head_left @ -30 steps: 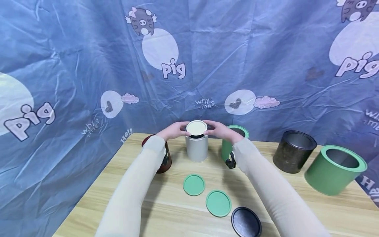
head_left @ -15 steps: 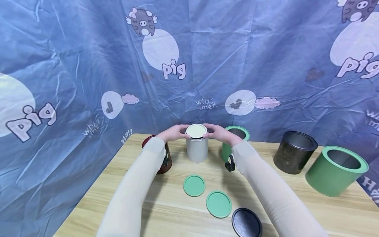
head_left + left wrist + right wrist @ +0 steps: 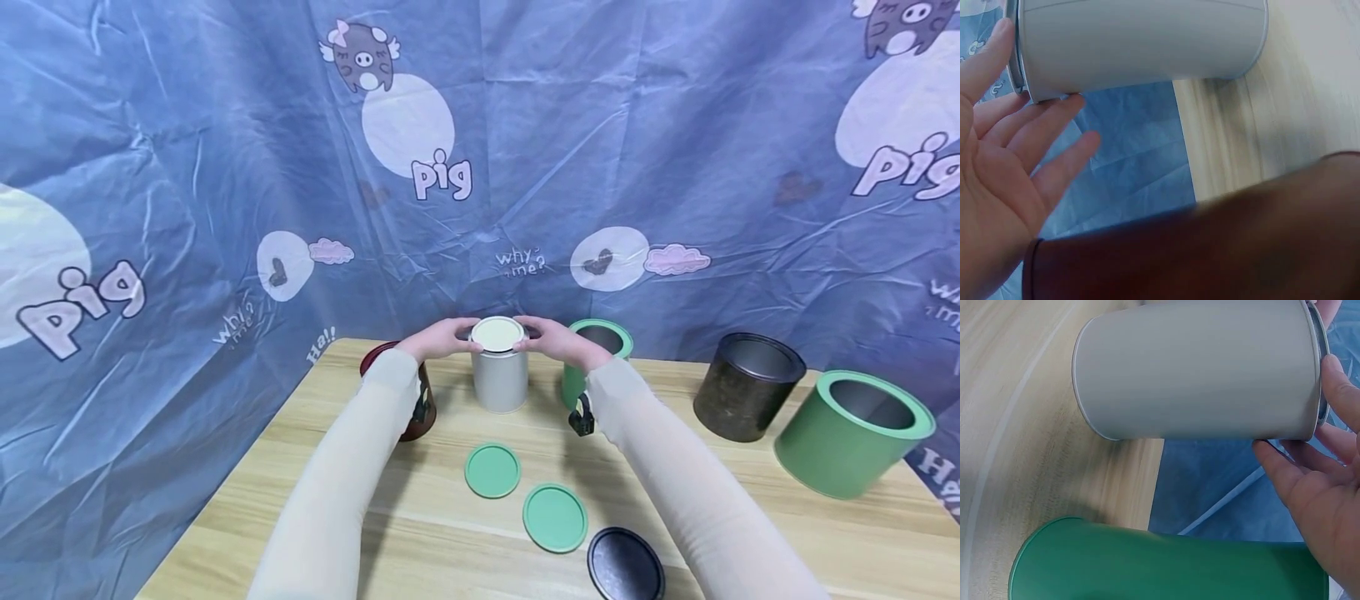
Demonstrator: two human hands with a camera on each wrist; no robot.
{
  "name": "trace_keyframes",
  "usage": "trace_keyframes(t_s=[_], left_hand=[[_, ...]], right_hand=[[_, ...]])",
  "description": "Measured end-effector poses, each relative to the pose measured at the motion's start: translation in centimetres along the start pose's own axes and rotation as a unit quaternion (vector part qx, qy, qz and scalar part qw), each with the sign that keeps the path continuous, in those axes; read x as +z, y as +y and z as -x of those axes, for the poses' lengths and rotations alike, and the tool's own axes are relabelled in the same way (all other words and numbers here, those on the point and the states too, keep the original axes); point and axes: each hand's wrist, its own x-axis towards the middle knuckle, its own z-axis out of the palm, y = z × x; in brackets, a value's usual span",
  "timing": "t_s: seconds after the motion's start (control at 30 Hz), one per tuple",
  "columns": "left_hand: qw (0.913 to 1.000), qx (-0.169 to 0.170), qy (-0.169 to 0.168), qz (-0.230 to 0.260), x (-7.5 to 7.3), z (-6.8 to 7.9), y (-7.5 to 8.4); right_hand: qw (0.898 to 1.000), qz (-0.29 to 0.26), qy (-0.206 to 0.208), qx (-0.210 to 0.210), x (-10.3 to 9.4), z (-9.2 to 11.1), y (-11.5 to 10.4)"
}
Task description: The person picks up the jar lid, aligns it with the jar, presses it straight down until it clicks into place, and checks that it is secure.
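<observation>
A cream-white round lid [image 3: 498, 334] sits over the mouth of a light grey can [image 3: 501, 385] at the back middle of the table. Both hands hold the lid's edge, my left hand [image 3: 444, 339] from the left and my right hand [image 3: 553, 341] from the right. In the left wrist view, the thumb lies at the rim of the lid [image 3: 1012, 59] and other fingertips meet the can's side [image 3: 1141, 47]. From the right wrist, a narrow dark gap shows between the lid [image 3: 1324, 369] and the can, with the thumb on the lid's edge.
A dark red can [image 3: 420, 427] stands partly behind the left forearm, an open green can [image 3: 574, 382] beside the right wrist. Farther right are an open black can [image 3: 742, 396] and a wider green one [image 3: 832, 450]. Two green lids [image 3: 492, 471] and a black lid [image 3: 626, 564] lie in front.
Both hands have come down with the cream-white lid onto the grey can's mouth. The dark gap under the lid has narrowed. The other cans and lids stay put.
</observation>
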Motion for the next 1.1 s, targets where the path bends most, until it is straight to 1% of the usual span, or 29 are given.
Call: trace_keyframes(t_s=[0.1,0.3,0.43,0.7,0.87,1.0,1.03,1.1], left_hand=[[1.0,-0.008,-0.001,-0.004,0.12,-0.19,0.09],[0.9999,-0.014,-0.002,0.008,0.22,-0.17,0.14],[0.9996,-0.024,-0.004,0.01,0.25,-0.17,0.05],[0.9995,-0.029,-0.002,0.015,0.37,-0.26,-0.15],[0.9997,-0.025,0.001,0.009,0.41,-0.27,-0.21],[0.9996,-0.026,0.006,0.002,0.5,-0.27,-0.37],[0.9996,-0.026,0.007,0.001,0.53,-0.3,-0.41],[0.9996,-0.025,0.01,0.001,0.56,-0.35,-0.47]], right_hand=[[1.0,0.002,0.003,0.005,-0.11,0.01,0.16],[1.0,-0.008,0.01,0.013,-0.05,-0.02,0.35],[1.0,-0.012,0.01,0.014,0.08,-0.16,0.69],[0.999,-0.03,0.012,0.018,0.23,0.0,0.72],[0.999,-0.041,0.015,0.022,0.27,-0.04,0.67],[0.998,-0.058,0.018,0.025,0.39,-0.06,1.03],[0.998,-0.062,0.018,0.025,0.36,0.24,0.7],[0.997,-0.072,0.022,0.025,0.45,0.29,0.85]])
